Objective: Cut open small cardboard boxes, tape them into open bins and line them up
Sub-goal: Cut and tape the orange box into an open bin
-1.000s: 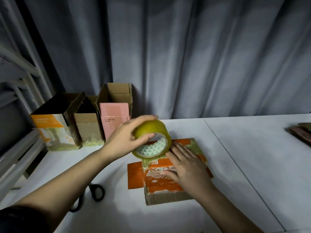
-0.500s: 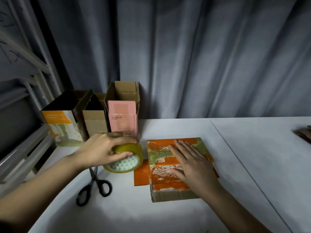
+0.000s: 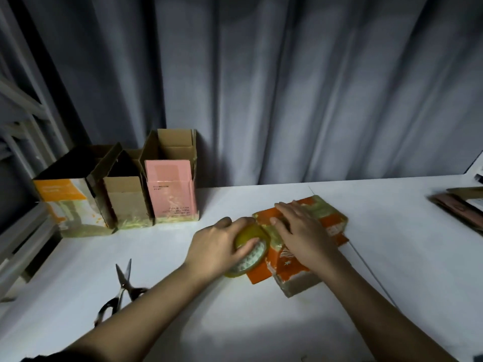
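The step in hand reads as taping: the orange box (image 3: 300, 244) lies on its side just right of the frame's centre, on the white table (image 3: 183, 296), with glossy greenish tape already over its upper face. The left hand (image 3: 219, 246) grips the roll of tape (image 3: 249, 253), fingers curled over its outer rim and the thumb at its far side, and the roll leans against the box's left edge, above an orange flap that juts out at the box's lower left. The right hand (image 3: 300, 231) lies flat on top of the box, fingers straight and spread, pressing it down — most likely smoothing a strip or pinning the box while the roll is drawn.

In the upper left of the frame three finished bins stand touching in a row against the grey curtain (image 3: 287, 87): an orange-and-white bin (image 3: 65, 205), a plain brown bin (image 3: 125, 202) and a pink bin (image 3: 171, 192), all open at the top. So this box looks to be the fourth.

The next move calls for pulling the strip taut across the seam without lifting the flat hand, then cutting it — the scissors (image 3: 121, 291) lie at the lower left, well apart from the box, so one hand must let go to fetch them. Whether a strip runs from roll to box cannot be made out.
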